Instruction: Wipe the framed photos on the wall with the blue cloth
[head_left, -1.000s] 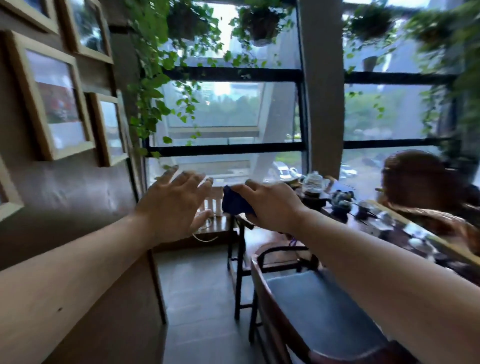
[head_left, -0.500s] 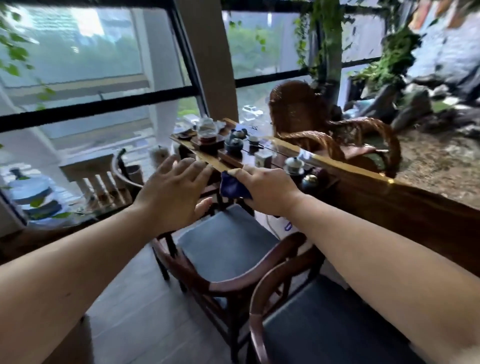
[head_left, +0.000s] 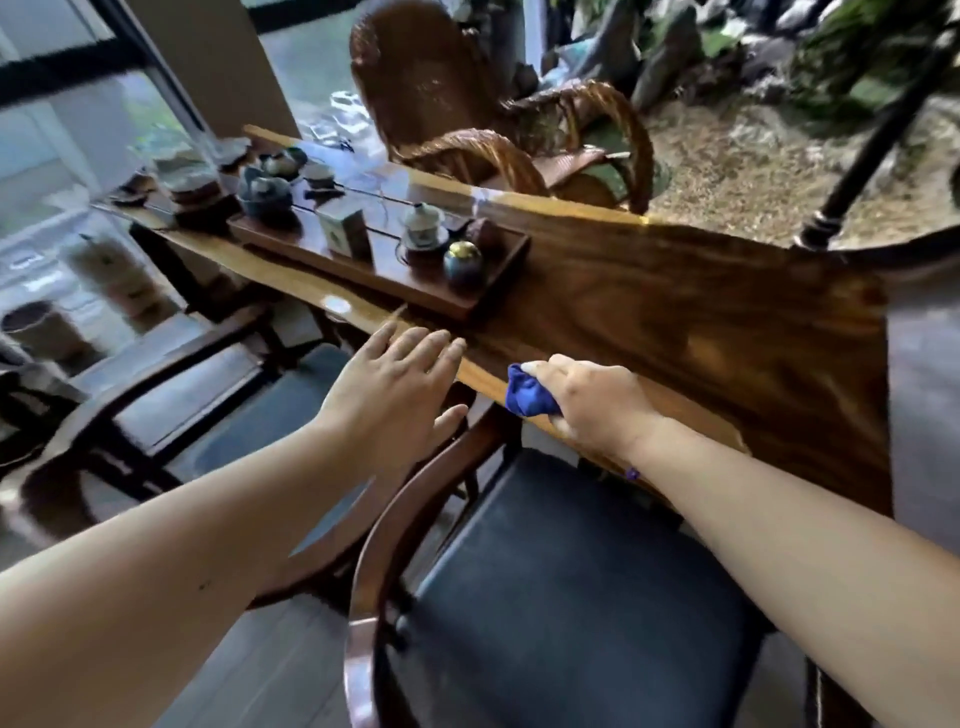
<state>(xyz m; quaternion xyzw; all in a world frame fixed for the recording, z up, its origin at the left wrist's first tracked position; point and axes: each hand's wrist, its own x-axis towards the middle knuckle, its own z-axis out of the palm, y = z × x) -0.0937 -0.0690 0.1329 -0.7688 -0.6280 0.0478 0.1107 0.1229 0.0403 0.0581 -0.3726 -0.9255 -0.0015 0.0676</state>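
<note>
The blue cloth (head_left: 530, 392) is bunched up inside my right hand (head_left: 592, 400), which is closed around it just above the near edge of the long wooden table (head_left: 675, 312). My left hand (head_left: 395, 387) is flat with fingers spread and holds nothing, hovering to the left of the cloth over the table's edge. No framed photos or wall are in view now.
A wooden tea tray (head_left: 395, 270) with cups, a small box and a dark jar rests on the table. A dark-cushioned wooden chair (head_left: 545, 597) stands right below my arms, another chair (head_left: 208, 395) to the left. A wicker armchair (head_left: 467, 104) sits behind the table.
The view has swung right and down, from the wall with framed photos to the tea table. Both hands kept their pose, the cloth still in my right hand.
</note>
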